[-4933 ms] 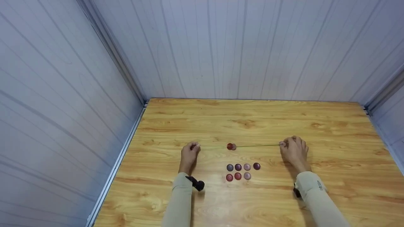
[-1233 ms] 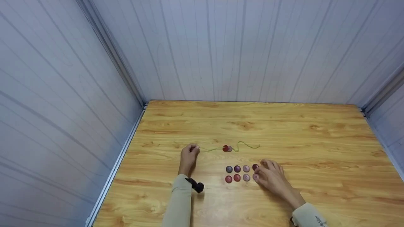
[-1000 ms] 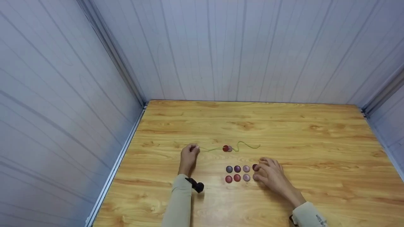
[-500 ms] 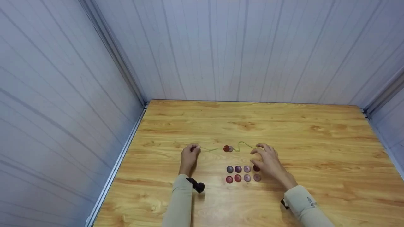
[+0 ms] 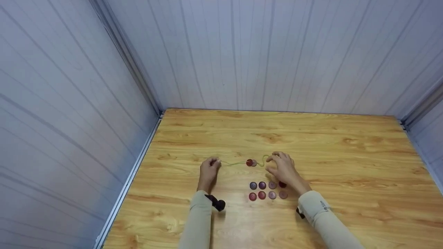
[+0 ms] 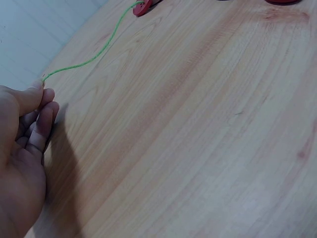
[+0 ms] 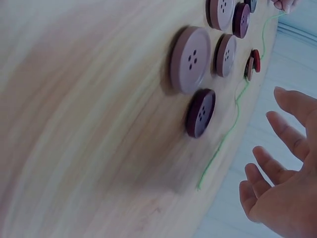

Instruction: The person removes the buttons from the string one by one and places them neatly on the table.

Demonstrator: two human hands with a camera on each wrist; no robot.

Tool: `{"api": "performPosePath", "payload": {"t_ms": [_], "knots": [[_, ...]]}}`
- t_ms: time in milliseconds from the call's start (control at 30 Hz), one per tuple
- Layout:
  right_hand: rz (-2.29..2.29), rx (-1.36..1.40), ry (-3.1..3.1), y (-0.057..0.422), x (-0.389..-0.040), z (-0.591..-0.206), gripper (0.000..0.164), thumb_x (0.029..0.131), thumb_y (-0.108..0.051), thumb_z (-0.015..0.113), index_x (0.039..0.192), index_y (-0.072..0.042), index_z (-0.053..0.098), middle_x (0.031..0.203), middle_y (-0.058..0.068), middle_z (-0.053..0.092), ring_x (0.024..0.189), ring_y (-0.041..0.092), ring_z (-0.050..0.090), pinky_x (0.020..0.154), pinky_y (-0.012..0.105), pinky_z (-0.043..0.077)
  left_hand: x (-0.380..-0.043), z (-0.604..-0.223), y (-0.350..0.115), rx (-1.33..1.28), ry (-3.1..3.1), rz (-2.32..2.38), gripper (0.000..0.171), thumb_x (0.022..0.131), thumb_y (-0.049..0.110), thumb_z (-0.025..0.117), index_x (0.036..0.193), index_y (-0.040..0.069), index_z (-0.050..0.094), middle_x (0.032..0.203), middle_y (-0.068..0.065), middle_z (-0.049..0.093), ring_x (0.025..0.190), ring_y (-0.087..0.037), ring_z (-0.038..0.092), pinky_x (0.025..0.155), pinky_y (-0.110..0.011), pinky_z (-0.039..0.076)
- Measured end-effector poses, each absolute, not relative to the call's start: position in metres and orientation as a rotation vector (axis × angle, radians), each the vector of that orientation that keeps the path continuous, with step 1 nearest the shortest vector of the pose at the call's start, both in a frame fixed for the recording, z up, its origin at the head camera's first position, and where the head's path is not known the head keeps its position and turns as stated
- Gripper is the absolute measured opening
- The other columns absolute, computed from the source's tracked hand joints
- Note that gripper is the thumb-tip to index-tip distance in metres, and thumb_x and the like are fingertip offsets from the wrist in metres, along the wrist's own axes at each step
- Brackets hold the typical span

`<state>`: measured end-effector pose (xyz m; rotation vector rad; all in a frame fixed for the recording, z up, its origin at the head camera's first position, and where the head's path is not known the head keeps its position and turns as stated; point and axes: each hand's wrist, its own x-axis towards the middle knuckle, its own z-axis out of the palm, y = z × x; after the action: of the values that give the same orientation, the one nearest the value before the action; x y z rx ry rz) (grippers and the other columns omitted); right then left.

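Note:
My left hand (image 5: 209, 170) pinches one end of a thin green string (image 6: 94, 58) between thumb and forefinger. A red button (image 5: 249, 162) and a pinkish button (image 5: 254, 163) are threaded on the string and lie on the table to the right of that hand. Beyond them the string curves loosely, and in the right wrist view its free end lies on the wood. My right hand (image 5: 284, 169) hovers just right of the threaded pair with spread, slightly bent fingers, holding nothing. In the head view it covers the string's free end.
Two rows of loose buttons lie nearer me, among them a grey one (image 5: 253, 185), a dark purple one (image 5: 262, 185), a red one (image 5: 262, 195) and a maroon one (image 5: 282, 184) partly under my right hand. White panels (image 5: 242, 55) wall the wooden table (image 5: 193, 131).
My right hand let go of the string's right end, added a pinkish button to the near row, then moved up and left toward the threaded buttons. The left hand stayed in place.

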<state>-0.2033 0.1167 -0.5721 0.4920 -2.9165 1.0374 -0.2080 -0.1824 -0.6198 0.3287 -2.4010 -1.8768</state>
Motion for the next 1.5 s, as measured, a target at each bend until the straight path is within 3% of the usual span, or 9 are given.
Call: {"api": "performPosePath", "payload": {"t_ms": [467,700,933,1200,1500], "knots": [[0.997,0.402,-2.973,0.098,-0.214,-0.584,0.027,0.086,-0.021,0.072,0.11,-0.01,0.066,0.132,0.018,0.049,0.124,0.042,0.038,0.099,0.06,0.026,-0.207,-0.62,-0.183,0.301,-2.416,-1.852,0.014,0.095,0.013,0.059,0.098,0.001,0.066,0.087,-0.008,0.063,0.081,-0.015,0.057,0.072,-0.026,0.047],[0.957,0.409,-2.998,0.091,-0.219,-0.585,0.024,0.087,-0.021,0.07,0.11,-0.013,0.067,0.134,0.02,0.048,0.126,0.045,0.037,0.1,0.071,0.02,-0.208,-0.619,-0.184,0.291,-2.42,-1.867,0.015,0.095,0.014,0.059,0.1,0.001,0.066,0.091,-0.011,0.065,0.083,-0.017,0.059,0.075,-0.027,0.048],[0.952,0.435,-3.02,0.084,-0.223,-0.584,0.03,0.086,-0.022,0.071,0.115,-0.016,0.068,0.138,0.02,0.045,0.126,0.042,0.034,0.101,0.062,0.025,-0.207,-0.619,-0.183,0.294,-2.426,-1.852,0.014,0.095,0.013,0.059,0.098,0.001,0.066,0.089,-0.009,0.065,0.081,-0.015,0.057,0.073,-0.026,0.048],[0.96,0.464,-3.035,0.079,-0.226,-0.582,0.031,0.083,-0.021,0.073,0.113,-0.016,0.068,0.141,0.022,0.04,0.129,0.042,0.029,0.101,0.06,0.022,-0.207,-0.618,-0.182,0.288,-2.416,-1.858,0.012,0.095,0.011,0.059,0.095,0.001,0.066,0.085,-0.008,0.063,0.078,-0.014,0.056,0.071,-0.026,0.047],[0.912,0.457,-3.053,0.072,-0.226,-0.582,0.026,0.087,-0.023,0.07,0.111,-0.014,0.067,0.14,0.02,0.041,0.13,0.039,0.028,0.103,0.056,0.021,-0.208,-0.619,-0.183,0.296,-2.427,-1.86,0.013,0.095,0.013,0.059,0.096,0.002,0.066,0.085,-0.007,0.063,0.078,-0.014,0.056,0.071,-0.026,0.047]]}}
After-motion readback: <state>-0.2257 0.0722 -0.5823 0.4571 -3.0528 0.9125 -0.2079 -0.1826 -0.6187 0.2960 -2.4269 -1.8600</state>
